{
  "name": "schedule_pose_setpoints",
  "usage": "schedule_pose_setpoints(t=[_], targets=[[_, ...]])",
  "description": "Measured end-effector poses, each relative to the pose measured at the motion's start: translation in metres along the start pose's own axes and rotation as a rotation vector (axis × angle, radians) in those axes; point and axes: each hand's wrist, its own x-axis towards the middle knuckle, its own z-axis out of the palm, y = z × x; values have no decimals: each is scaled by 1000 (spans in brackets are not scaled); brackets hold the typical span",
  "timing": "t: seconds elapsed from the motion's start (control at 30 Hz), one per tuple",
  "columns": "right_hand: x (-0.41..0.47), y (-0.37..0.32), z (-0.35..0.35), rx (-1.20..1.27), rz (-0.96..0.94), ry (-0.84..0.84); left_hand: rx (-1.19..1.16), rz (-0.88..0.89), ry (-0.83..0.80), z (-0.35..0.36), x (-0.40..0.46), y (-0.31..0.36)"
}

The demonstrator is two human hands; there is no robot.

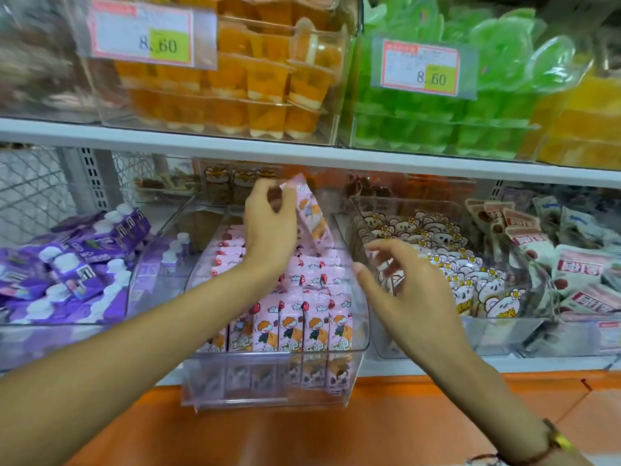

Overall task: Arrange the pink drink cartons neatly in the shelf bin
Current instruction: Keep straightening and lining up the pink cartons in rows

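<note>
The left forearm (141, 334) is covering the left rows of cartons (316, 317) in the bin (275, 391). The left hand (268, 227) is hiding the lower edge of the lifted carton (311, 213). At the upper left, the price tag (142, 33) is blurring, its small print unreadable. The frame's right edge is cutting off the white packets (584, 274), and the bottom edge is cutting the right wrist's bracelet (524, 457).
</note>
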Motion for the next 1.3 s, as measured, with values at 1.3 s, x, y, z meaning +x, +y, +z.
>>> schedule_pose_setpoints(t=[1.3], targets=[[1,-38,12,649,115,-63,-51,-3,-502,-51,-64,4]])
